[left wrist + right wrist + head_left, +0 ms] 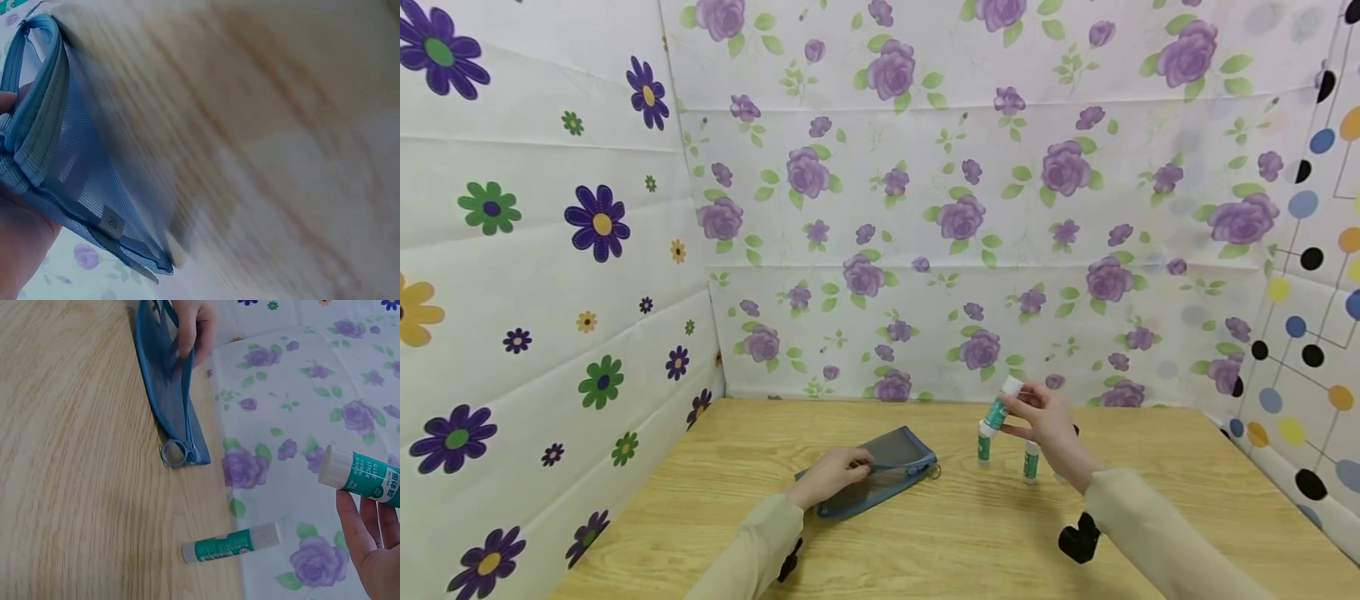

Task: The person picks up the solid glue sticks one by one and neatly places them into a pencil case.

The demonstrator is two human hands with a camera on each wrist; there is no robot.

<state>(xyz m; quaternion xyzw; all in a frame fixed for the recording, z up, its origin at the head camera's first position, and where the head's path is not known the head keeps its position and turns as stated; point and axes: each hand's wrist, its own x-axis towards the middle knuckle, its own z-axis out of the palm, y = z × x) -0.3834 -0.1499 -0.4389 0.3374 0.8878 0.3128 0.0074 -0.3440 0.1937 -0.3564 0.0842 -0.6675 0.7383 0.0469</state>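
Observation:
In the head view my left hand (832,475) pinches the upper edge of a blue mesh zipper pouch (891,447), holding its mouth apart. The left wrist view shows the pouch (94,162) close up, with a small tag marked 25. My right hand (1051,427) holds a green glue stick with a white cap (997,413), tilted, above the table to the right of the pouch. The right wrist view shows its printed label (373,477) and the fingers round it. A second glue stick (983,447) stands upright behind it, partly overlapped.
Another glue stick (1031,463) stands upright below my right hand. The wooden table (955,542) meets a flowered cloth wall (850,333) at its far edge. A metal ring (174,453) hangs at the pouch's zipper end. Black wrist gear (1079,538) shows by my right sleeve.

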